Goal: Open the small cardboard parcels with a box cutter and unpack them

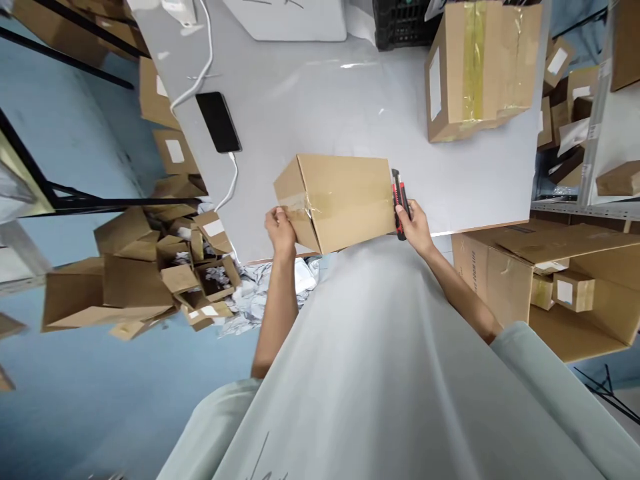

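A loose, pale grey-green shirt
Short, wide sleeves leave the forearms bare; soft folds crease the front, and a thin, dark scribbled marking sits toward the left.

The brown box, taped over one edge, is slightly askew by the near edge of the desk; a red-and-black cutter is at its right end.

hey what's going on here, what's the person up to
A person has a taped box at the near edge of a table. Their left hand is on its left end; their right hand holds a cutter at its right end. The box is closed.
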Demonstrator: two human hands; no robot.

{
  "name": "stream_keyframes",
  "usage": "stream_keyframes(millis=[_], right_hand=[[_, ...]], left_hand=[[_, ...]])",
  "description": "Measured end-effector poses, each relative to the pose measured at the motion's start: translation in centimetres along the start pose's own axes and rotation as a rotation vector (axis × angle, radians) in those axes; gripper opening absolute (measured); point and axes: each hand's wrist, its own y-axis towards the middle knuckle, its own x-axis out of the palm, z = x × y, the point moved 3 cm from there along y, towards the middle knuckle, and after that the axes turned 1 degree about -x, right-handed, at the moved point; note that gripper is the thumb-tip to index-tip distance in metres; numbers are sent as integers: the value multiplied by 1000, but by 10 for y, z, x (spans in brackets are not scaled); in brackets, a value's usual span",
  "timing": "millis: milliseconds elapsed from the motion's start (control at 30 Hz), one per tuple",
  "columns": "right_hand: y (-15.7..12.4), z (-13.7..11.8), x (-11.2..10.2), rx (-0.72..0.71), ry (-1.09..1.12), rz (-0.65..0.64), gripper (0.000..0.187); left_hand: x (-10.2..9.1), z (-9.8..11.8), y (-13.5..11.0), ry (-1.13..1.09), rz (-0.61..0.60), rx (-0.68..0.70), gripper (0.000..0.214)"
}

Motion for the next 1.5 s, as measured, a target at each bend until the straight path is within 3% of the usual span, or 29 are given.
stream_keyframes(millis=[67,167,233,333,433,533,700,800,1000,1333,1500], right_hand=[[1,-15,-13,-79,-80,88,61],[4,-40,-36,-184,-200,182,60],[4,-59,-47,-235,-276,197,60],[-3,-86,-56,-277,-413,212,60],[-19,-112,-56,-325,-531,283,61],[-42,-133,-43,-332,-564,279,59],[-73,-144,1,-201,-492,23,56],[-84,-142,26,-151,-481,-90,54],[-94,-147,60,-134,-627,-167,50],[-109,-172,79,-68,-872,-139,54],[-120,-181,101,16,-1040,-130,58]], left_hand=[[21,6,-14,-59,64,-61,27],[58,18,-37,-147,-167,-28,25],[73,26,-51,-173,-334,49,25],[70,39,-60,-215,-418,158,31],[45,63,-56,-300,-326,281,49],[19,96,-48,-270,-279,422,57],[6,128,-44,-210,-385,505,60],[7,127,-44,-242,-412,492,54],[8,126,-45,-270,-423,494,43],[9,129,-44,-329,-467,451,35],[12,125,-41,-370,-486,425,34]])
